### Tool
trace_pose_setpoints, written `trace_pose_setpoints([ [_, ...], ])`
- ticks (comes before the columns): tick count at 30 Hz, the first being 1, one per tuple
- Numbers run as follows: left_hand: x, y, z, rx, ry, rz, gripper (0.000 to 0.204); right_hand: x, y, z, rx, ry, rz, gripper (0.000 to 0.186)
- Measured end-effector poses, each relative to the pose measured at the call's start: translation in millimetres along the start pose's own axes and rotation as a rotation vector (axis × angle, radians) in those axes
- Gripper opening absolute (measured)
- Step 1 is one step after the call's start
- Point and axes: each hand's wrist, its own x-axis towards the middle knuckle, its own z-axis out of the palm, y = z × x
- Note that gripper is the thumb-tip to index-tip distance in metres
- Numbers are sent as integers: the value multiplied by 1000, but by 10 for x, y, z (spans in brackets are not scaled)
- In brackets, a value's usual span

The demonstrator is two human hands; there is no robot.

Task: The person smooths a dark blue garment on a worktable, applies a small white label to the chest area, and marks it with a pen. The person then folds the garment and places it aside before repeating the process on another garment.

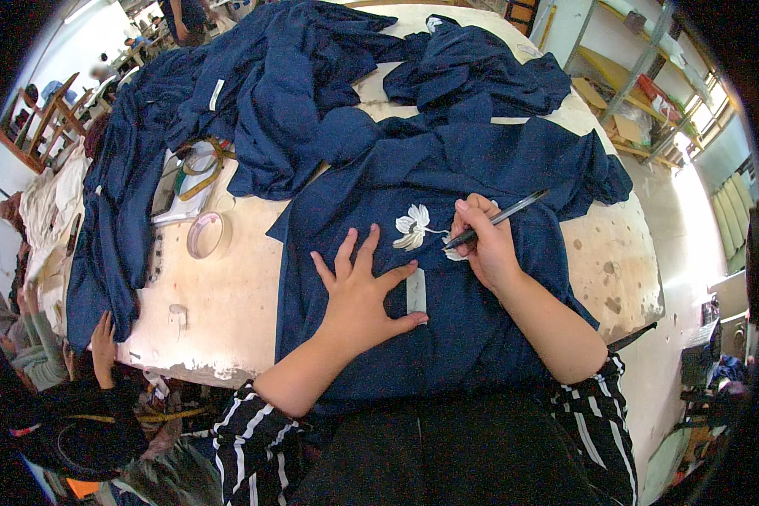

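A dark blue garment (363,346) lies spread over the near side of the table, with a white flower (412,227) on its cloth. My right hand (491,253) grips a dark pen (511,217), its tip down near a second white flower that the hand partly hides. Spread flat on the cloth, my left hand (360,293) has its fingers apart. Beside its thumb and forefinger lies a small pale strip (417,292).
More blue garments (287,93) are heaped across the far side of the pale table (219,312). A tape roll (208,234) and a yellow measuring tape (204,173) lie to the left. At the left edge, another person's hand (103,346) touches blue cloth. Shelves (628,84) stand at right.
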Motion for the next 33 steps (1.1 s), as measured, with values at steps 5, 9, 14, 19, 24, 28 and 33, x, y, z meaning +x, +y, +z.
trace_pose_setpoints([
  [5,7,-33,-59,19,-42,7,65,83,2,-74,-60,-25,48,31],
  [9,7,-59,-41,25,-50,19,66,94,-116,-64,-117,-95,235,39],
  [14,6,-50,-40,-23,-11,59,62,76,-223,-132,-242,-181,253,56],
  [19,-19,-58,-54,-16,-51,77,52,-41,-623,-183,-155,-26,-126,32],
  [24,-45,-29,-90,0,-46,63,49,-341,-706,104,-282,-223,-233,23],
  [28,-46,-36,-65,20,-32,71,51,-520,-402,365,-355,-397,-67,25],
  [33,-53,-38,-90,19,-48,66,52,-382,-46,237,-566,-311,-37,34],
])
